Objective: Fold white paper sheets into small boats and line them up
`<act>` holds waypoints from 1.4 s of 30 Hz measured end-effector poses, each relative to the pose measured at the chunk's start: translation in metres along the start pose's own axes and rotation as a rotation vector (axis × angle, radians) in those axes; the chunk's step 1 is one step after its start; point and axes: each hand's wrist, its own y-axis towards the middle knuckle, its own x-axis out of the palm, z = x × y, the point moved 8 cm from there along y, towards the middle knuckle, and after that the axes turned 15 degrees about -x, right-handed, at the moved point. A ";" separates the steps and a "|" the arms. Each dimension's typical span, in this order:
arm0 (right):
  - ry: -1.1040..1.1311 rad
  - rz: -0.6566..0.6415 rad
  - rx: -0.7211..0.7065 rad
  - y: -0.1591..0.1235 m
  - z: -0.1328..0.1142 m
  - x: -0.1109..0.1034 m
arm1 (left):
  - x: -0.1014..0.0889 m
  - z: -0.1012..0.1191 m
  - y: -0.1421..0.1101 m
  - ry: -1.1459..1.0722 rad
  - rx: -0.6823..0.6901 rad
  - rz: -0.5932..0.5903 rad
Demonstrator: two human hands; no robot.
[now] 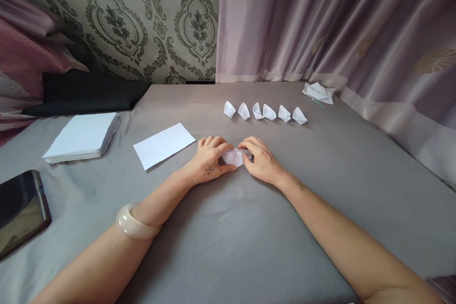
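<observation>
Between my two hands is a small folded piece of white paper (235,157), low over the grey cloth, with a crease down its middle. My left hand (211,159) grips its left end, thumb in front and fingers behind. At the right end, my right hand (261,160) pinches it between thumb and fingers. Parts of the paper are hidden under the fingers. Beyond the hands stands a row of several small folded paper boats (269,112). A flat white paper sheet (164,146) lies to the left of my left hand.
A thick stack of white paper (83,135) sits at the left, with a dark tablet-like device (21,213) nearer me. Black cloth (92,91) lies at the back left. More folded paper (318,92) rests at the back right by the purple curtain (285,19).
</observation>
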 end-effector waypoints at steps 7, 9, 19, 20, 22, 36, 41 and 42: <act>-0.006 0.002 -0.013 0.000 -0.002 0.000 | -0.003 -0.001 0.001 0.022 -0.008 0.040; -0.005 0.005 -0.017 0.000 -0.002 0.000 | -0.004 0.001 0.000 0.033 -0.006 0.045; -0.001 0.021 -0.032 0.000 -0.002 0.000 | 0.004 0.014 -0.007 -0.050 0.168 -0.058; -0.004 0.024 -0.036 0.000 -0.002 0.000 | 0.003 0.014 -0.007 -0.061 0.178 -0.055; -0.011 0.027 -0.045 0.000 -0.003 0.000 | 0.003 0.013 -0.008 -0.073 0.176 -0.045; -0.007 0.020 -0.047 -0.001 -0.006 0.000 | -0.002 0.013 -0.011 -0.071 0.130 -0.028; -0.009 0.019 -0.055 -0.001 -0.006 0.001 | -0.001 0.014 -0.011 -0.041 0.139 -0.031; -0.011 0.019 -0.056 -0.001 -0.006 0.001 | 0.000 0.014 -0.011 -0.039 0.140 -0.030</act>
